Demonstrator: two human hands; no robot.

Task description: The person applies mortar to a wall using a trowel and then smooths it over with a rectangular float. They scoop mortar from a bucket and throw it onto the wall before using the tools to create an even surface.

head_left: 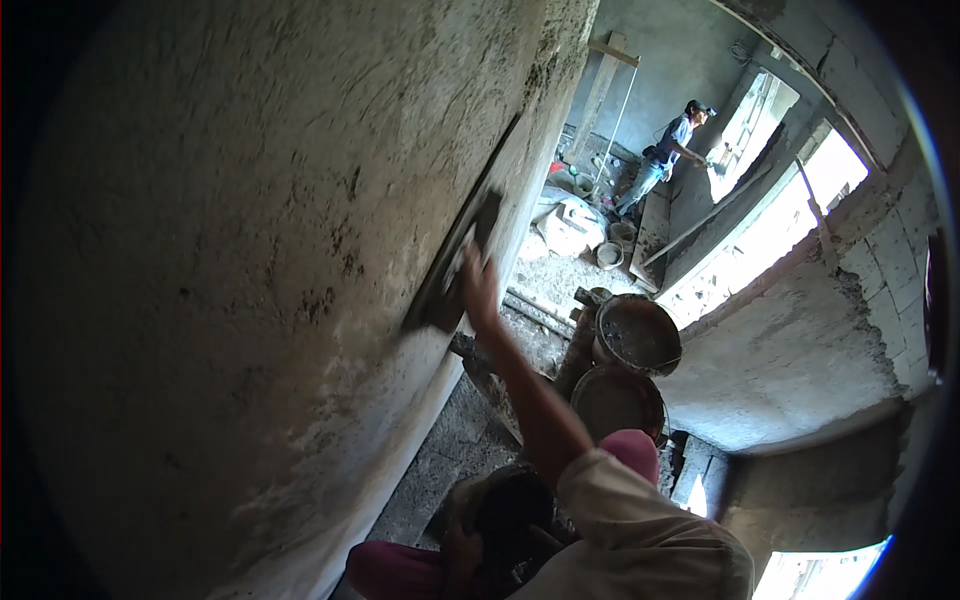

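My right hand (pixel 478 290) is closed on a long plastering float (pixel 455 270), whose blade lies along the rough plastered wall (pixel 250 250) near its edge. The float's lower end is smeared by motion. Low in the head view, my left hand (pixel 461 552) is in shadow beside a dark round container (pixel 512 508) between my knees. It rests against the container's side, but its fingers are too dim to make out. Dark pits and rough patches mark the wall left of the float.
Two mortar buckets (pixel 638 335) stand on a raised support right of my forearm. Beyond the wall's edge, another person (pixel 670 150) works at a window opening, near a pale sack (pixel 572 225) and a small bucket (pixel 609 255). A wooden post (pixel 600 100) stands at the back.
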